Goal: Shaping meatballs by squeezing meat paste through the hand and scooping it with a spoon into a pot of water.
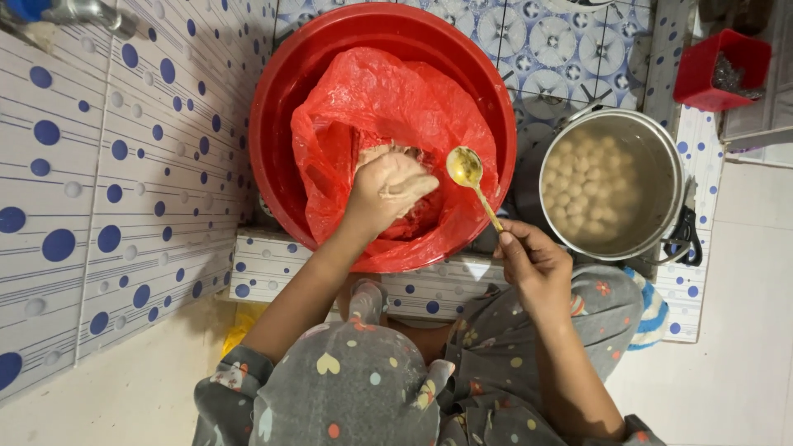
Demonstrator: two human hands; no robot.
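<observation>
Head view, looking straight down, and the big red basin [285,91] is the thing to steer by. It sits on a tiled ledge [273,260] with blue dots, and a red plastic bag [372,103] is spread open inside it, filling most of the bowl.

The left hand [388,190] is down in the middle of the basin, inside the bag, with its fingers curled together and clamped on a pale lump of paste [401,177]. More of the same pale stuff shows just above the hand, against the bag. How much of it sits under the palm can't be told from here.

The right hand [533,260] is just off the basin's lower right rim, fingers pinched shut on the handle end of a gold spoon [467,169]. The spoon slants up and left, so its bowl ends up over the bag, just beside the left hand's knuckles. The bowl looks smeared but basically empty.

Right of the basin, close to its rim, stands a metal pot [665,177] full of cloudy water with lots of small pale balls [586,182] in it. Further right and up from the basin there's a small red box [702,74]; what's inside is too dim to make out.

Left of the basin is a tiled wall [99,190] with blue dots. Below the basin, the person's lap shows in grey clothes [355,388] with little coloured hearts and spots
</observation>
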